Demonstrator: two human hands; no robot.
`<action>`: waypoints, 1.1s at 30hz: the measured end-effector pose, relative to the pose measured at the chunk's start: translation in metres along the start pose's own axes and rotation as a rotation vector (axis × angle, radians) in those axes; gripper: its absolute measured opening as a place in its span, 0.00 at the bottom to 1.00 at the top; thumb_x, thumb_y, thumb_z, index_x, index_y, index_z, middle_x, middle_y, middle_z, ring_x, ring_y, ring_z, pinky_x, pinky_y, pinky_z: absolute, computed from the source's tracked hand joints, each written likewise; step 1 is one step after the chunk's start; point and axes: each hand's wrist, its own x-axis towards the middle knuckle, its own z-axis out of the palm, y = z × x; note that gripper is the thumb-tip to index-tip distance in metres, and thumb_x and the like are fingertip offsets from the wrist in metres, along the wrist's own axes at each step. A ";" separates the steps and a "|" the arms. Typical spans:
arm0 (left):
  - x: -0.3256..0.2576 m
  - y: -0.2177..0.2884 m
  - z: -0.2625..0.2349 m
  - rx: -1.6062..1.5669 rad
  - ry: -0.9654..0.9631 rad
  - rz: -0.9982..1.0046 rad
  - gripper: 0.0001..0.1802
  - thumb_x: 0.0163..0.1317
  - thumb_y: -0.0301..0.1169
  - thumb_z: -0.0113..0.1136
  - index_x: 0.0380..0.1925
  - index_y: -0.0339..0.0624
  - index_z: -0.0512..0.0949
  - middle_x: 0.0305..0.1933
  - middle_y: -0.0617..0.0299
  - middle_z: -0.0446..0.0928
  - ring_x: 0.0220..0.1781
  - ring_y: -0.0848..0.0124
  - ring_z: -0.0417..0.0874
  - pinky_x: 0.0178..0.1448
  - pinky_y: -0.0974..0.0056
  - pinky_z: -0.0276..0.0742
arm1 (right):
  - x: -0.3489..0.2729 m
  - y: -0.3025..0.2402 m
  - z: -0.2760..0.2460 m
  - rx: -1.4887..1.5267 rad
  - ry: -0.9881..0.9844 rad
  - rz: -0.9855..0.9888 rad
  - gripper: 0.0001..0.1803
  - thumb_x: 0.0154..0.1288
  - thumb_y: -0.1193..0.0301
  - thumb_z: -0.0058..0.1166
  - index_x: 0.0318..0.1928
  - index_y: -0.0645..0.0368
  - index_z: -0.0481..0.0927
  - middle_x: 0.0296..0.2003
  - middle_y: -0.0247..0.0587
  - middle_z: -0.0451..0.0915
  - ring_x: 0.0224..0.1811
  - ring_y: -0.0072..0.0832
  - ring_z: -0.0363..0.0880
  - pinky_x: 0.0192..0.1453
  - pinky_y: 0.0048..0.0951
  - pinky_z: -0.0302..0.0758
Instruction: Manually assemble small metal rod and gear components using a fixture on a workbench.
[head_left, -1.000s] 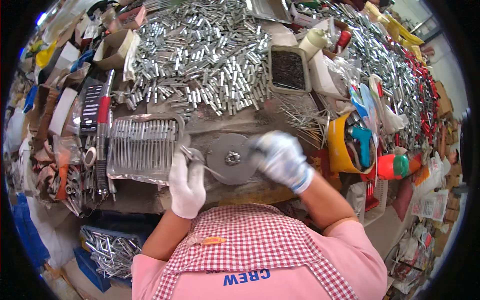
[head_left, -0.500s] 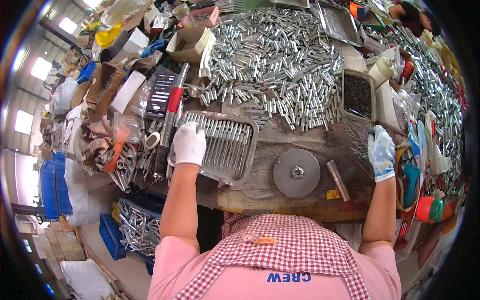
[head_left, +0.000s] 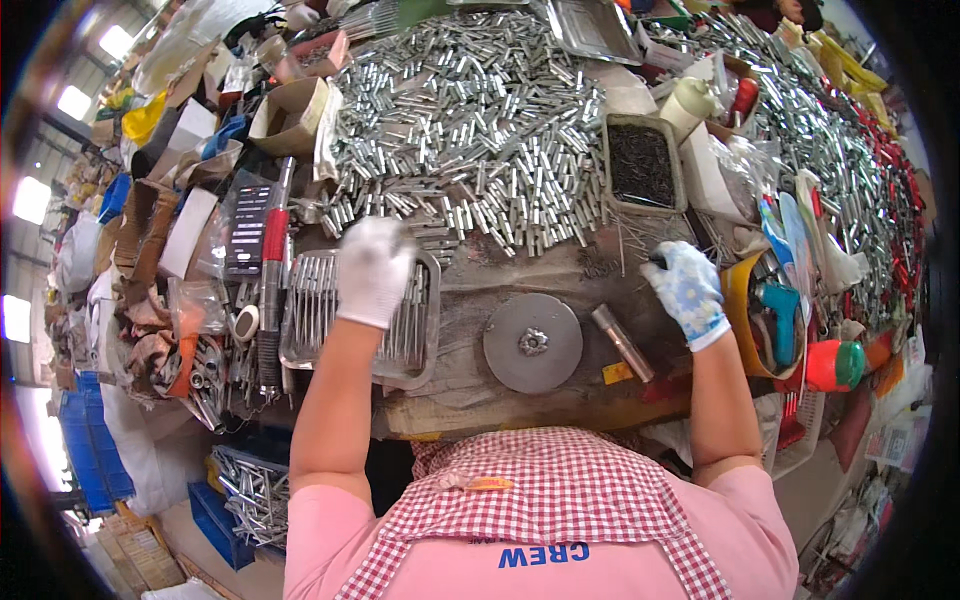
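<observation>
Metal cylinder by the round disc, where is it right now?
In the head view, the metal cylinder lies on the workbench, right of centre, just right of the round grey disc and below-left of the gloved right hand.

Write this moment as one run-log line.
left hand: over metal tray of rods, grip unclear | right hand: beside yellow container, grip unclear | bench: grey disc, metal cylinder
</observation>
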 end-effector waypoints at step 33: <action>0.039 0.061 0.047 0.303 -0.347 0.606 0.06 0.58 0.29 0.55 0.35 0.46 0.77 0.31 0.60 0.80 0.36 0.62 0.82 0.44 0.57 0.78 | 0.061 -0.004 0.016 -0.446 -0.103 -0.771 0.08 0.56 0.69 0.53 0.30 0.46 0.86 0.35 0.33 0.79 0.45 0.33 0.78 0.45 0.36 0.73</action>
